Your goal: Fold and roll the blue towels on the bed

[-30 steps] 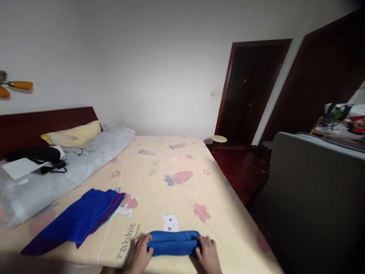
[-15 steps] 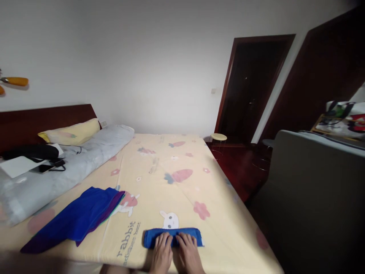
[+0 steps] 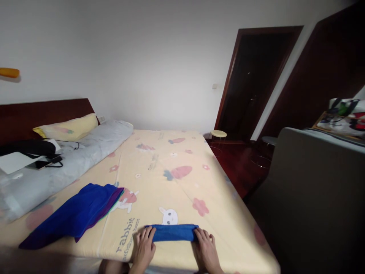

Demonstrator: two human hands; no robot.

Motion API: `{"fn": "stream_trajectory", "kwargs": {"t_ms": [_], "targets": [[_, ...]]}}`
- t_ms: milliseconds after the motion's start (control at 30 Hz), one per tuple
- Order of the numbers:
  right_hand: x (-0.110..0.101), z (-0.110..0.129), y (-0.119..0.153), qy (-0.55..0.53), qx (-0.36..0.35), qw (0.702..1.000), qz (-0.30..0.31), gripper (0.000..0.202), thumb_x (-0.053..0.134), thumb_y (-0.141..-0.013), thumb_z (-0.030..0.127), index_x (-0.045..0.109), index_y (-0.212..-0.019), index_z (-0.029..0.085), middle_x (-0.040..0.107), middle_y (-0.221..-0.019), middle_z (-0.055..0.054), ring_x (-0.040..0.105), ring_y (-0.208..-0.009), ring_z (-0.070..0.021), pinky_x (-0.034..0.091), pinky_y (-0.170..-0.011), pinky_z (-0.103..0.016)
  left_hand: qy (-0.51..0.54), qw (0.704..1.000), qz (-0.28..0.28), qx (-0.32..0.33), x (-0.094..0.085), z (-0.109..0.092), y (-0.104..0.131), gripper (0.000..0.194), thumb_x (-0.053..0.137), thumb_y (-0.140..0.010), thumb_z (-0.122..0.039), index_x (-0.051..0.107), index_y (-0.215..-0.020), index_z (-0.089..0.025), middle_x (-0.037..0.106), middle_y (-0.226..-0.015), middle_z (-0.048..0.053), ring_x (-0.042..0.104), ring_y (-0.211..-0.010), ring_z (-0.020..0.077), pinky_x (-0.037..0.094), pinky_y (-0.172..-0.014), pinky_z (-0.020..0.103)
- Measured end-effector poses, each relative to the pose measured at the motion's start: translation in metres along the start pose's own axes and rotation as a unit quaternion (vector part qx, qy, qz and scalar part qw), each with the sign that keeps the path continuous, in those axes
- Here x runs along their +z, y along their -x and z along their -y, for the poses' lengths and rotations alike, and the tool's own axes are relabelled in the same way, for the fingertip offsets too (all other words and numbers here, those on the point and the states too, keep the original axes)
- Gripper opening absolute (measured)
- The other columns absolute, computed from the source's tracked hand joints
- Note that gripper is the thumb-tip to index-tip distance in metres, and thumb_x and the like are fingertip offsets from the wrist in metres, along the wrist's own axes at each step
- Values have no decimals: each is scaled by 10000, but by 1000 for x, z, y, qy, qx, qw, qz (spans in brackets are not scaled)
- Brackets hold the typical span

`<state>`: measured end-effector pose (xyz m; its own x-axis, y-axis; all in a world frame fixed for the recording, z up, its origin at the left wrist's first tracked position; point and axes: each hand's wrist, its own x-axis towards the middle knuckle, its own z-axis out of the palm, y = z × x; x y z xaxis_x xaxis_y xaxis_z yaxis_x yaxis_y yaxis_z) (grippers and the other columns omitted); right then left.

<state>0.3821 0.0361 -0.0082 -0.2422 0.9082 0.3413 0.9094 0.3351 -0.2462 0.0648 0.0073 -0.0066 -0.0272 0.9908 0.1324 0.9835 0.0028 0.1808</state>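
Spread outward: left hand (image 3: 145, 248), right hand (image 3: 206, 248) | curled, gripping ends of blue cloth (image 3: 175, 233) | near bed edge (image 3: 85, 250)

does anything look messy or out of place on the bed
Nothing looks spilled or damaged. The blue and purple cloth pile stands out: it lies slanted and uneven on the left of the bed, unlike the neat blue strip between the left hand and right hand.

Hands (image 3: 146, 247) apart, fingers (image 3: 150, 230) curled

The folded cloth (image 3: 175, 233) is blue, the bedsheet (image 3: 155, 192) pink-flowered cream.
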Motion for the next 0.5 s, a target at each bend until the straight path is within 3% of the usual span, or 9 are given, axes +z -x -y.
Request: {"fn": "stream_trajectory", "kwargs": {"t_ms": [133, 333, 500], "targets": [[-13, 16, -13, -47, 29, 998, 16, 422, 461, -754, 124, 568, -1136, 269, 641, -1178, -30, 549, -1063, -239, 344, -914, -403, 19, 999, 25, -13, -6, -6, -12, 639, 405, -713, -54, 538, -1289, -297, 579, -1347, 16, 431, -1295, 187, 267, -1075, 392], [-55, 26, -56, -146, 79, 984, 68, 349, 474, -648, 121, 593, -965, 203, 632, -1092, -87, 520, -1058, -289, 321, -900, -449, 9, 1000, 29, -2, -23, -5, -27, 585, 393, -744, -41, 553, -1252, -284, 601, -1302, 37, 472, -1251, 181, 301, -1030, 374], [-106, 33, -103, -228, 25, 969, 95, 293, 499, -589, 142, 588, -860, 205, 639, -809, 13, 566, -815, -191, 377, -811, -341, 52, 998, 22, -10, -26, -3, -33, 558, 445, -731, -69, 559, -1241, -262, 636, -1260, 47, 511, -1236, 201, 342, -1037, 391]]}}
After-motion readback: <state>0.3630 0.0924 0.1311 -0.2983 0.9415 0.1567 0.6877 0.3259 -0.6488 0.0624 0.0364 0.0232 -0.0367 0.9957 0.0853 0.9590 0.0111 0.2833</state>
